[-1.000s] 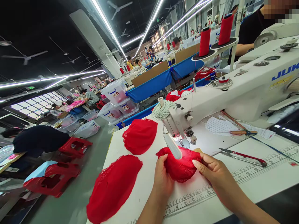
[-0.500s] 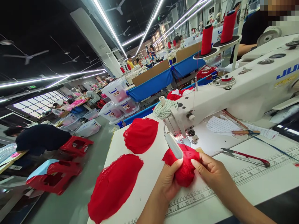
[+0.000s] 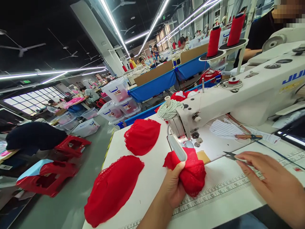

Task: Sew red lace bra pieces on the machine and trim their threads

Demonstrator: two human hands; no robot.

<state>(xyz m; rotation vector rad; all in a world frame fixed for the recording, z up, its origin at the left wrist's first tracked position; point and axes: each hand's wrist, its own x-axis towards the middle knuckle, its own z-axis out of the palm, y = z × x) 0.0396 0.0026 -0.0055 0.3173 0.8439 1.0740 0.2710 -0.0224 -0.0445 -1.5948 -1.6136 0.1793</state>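
Note:
My left hand (image 3: 175,187) is closed on a bunched red lace-trimmed fabric piece (image 3: 193,178), just in front of the sewing machine (image 3: 228,101). Its thumb presses the cloth beside a pale, rounded machine part (image 3: 178,149). Over to the right, my right hand (image 3: 274,181) has its fingers around a pair of scissors (image 3: 230,155); their blade tips stick out to the left while the handle is hidden under the hand. Two flat red lace-edged pieces, one smaller (image 3: 143,136) and one larger (image 3: 114,190), lie on the white table to the left.
A printed ruler strip (image 3: 212,194) runs along the table's front. Behind the scissors lie paper scraps (image 3: 224,129) and a wooden-handled tool (image 3: 247,136). Red thread cones (image 3: 213,42) stand at the back. Clear plastic boxes (image 3: 116,92) and red stools (image 3: 50,178) fill the left; co-workers sit nearby.
My right hand has let go of the red fabric and moved right onto the scissors. My left hand still holds the cloth, which now hangs looser on its right side.

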